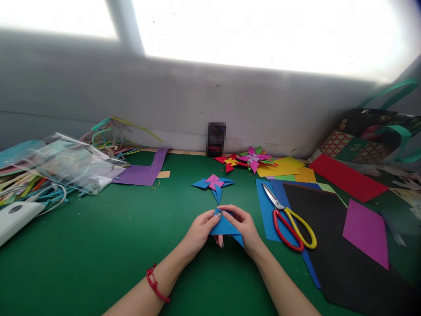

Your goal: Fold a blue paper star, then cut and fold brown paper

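A folded piece of blue paper (225, 227) is held between both hands over the green table. My left hand (203, 226) pinches its left edge with the thumb on top, some fingers showing beneath. At the upper right, my right hand (244, 224) grips the same paper, thumb and fingers closed on it. A blue flap hangs down by the right palm. Just beyond the hands lies a folded paper flower (214, 181) with a pink centre and blue points.
Right of the hands, scissors (289, 224) with red and yellow handles lie on blue and black sheets (332, 237). Finished colourful paper stars (252, 159) are near the wall. Purple paper (141, 173), plastic bags (88, 162) and a white power strip (19, 217) occupy the left.
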Demonstrator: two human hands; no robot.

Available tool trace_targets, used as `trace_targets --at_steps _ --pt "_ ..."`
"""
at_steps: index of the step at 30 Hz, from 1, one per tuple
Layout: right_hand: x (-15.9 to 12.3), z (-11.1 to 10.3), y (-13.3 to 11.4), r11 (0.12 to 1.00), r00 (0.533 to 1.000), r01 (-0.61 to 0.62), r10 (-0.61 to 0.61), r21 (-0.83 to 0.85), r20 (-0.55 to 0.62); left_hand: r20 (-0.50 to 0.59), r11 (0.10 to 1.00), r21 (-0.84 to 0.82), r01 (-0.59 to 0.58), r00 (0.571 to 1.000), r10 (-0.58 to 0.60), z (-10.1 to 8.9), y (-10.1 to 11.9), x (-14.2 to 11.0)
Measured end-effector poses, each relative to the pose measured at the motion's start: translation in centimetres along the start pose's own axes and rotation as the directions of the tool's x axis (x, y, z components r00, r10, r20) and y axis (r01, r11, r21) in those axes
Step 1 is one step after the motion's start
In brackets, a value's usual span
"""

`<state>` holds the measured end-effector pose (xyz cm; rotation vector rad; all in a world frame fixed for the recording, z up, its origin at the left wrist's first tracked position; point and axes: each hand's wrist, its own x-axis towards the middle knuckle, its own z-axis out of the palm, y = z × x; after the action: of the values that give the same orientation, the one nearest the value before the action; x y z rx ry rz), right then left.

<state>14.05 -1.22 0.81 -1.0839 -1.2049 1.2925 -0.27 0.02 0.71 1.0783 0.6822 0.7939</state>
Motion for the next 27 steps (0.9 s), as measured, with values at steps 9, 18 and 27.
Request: trace_targets --at_steps 9,18,27 --pt "-0.2 -0.6 -0.5 0.966 0.975 0.204 -0.187 -0.156 0.117 -0.197 0.977 -0.207 -0.051 0.980 0.010 -0.1 0.1 -0.1" --pt "-0.2 -1.9 -1.0 0.934 0.956 0.268 -0.228 -0.235 0.186 -0.123 0.973 -0.229 -0.024 0.992 -0.005 -0.3 -0.1 0.0" --pt "-0.1 -1.8 -0.9 0.940 0.960 0.255 -0.218 -0.226 0.176 -0.075 0.983 -0.186 -0.005 0.997 -0.009 -0.2 -0.1 0.2"
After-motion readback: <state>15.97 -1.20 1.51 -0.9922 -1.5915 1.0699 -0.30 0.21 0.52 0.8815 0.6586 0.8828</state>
